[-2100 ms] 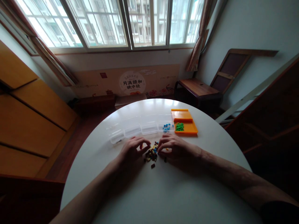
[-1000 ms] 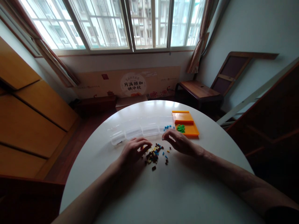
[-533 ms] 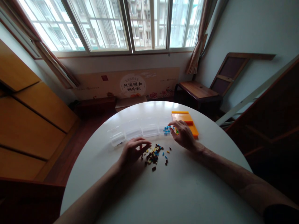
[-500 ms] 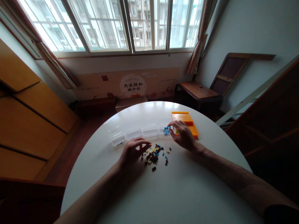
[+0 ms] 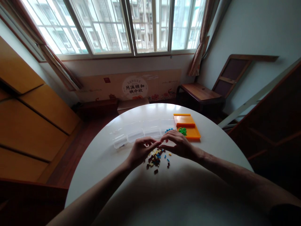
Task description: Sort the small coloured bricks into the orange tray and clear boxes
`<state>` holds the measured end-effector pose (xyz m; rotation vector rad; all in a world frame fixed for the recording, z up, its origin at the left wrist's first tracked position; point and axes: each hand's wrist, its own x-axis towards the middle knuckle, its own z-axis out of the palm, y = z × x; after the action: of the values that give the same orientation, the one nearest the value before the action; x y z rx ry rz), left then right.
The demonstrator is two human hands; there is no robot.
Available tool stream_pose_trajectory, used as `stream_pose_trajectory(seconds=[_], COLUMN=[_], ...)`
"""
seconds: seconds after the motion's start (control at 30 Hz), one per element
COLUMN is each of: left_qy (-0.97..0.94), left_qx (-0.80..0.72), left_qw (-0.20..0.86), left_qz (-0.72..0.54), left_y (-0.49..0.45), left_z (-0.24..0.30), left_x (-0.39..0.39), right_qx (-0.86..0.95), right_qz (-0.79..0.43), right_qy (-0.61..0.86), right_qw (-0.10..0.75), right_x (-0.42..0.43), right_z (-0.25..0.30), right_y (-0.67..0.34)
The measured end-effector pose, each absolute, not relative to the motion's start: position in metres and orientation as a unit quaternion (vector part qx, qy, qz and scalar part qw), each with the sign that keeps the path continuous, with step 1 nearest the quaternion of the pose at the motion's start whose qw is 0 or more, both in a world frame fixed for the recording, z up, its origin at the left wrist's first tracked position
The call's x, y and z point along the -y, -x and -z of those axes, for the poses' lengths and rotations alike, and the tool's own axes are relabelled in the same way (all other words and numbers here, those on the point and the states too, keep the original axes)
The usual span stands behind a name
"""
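Observation:
Over the far side of a pile of small toy bricks (image 5: 154, 160), my left hand (image 5: 141, 151) and my right hand (image 5: 177, 144) meet at the fingertips. Both are pinched closed; whatever lies between the fingers is too small to make out. Brown, yellow and blue bricks make up the pile, with a few loose ones around it. Just beyond the hands stands a clear plastic divided box (image 5: 135, 135). Blue bricks (image 5: 168, 130) lie in its right-hand compartment, partly hidden by my right hand. Green bricks (image 5: 182, 131) sit in an orange tray (image 5: 194, 134) to the right.
All of this rests on a round white table (image 5: 178, 194). Past its far edge are a wooden chair (image 5: 199, 92) on the right and a printed panel (image 5: 94, 89) under the window. Yellow cabinets (image 5: 30, 131) stand at the left.
My right hand has come from above the blue bricks toward me and left, uncovering the green bricks. My left hand has moved slightly right, and the fingertips now meet.

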<state>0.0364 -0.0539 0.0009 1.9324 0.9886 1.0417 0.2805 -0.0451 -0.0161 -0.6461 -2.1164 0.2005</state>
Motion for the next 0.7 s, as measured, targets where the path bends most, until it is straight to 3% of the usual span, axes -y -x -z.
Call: stream_pose_trajectory(seconds=[0.3, 0.43, 0.7], left_qy=[-0.747, -0.78, -0.827], left_qx=[-0.348, -0.331, -0.352], left_qw=[0.366, 0.32, 0.214], left_qz=[-0.433, -0.424, -0.383], left_y=[-0.045, -0.033, -0.017], left_z=[0.01, 0.012, 0.03], left_x=[0.05, 0.048, 0.038], right_qx=[0.835, 0.792, 0.763], right_qz=[-0.065, -0.029, 0.005], right_qy=[0.259, 0.337, 0.462], right_qw=[0.482, 0.508, 0.452], right_x=[0.037, 0.025, 0.011], right_z=[0.03, 0.034, 0.044], right_y=[-0.284, -0.296, -0.321])
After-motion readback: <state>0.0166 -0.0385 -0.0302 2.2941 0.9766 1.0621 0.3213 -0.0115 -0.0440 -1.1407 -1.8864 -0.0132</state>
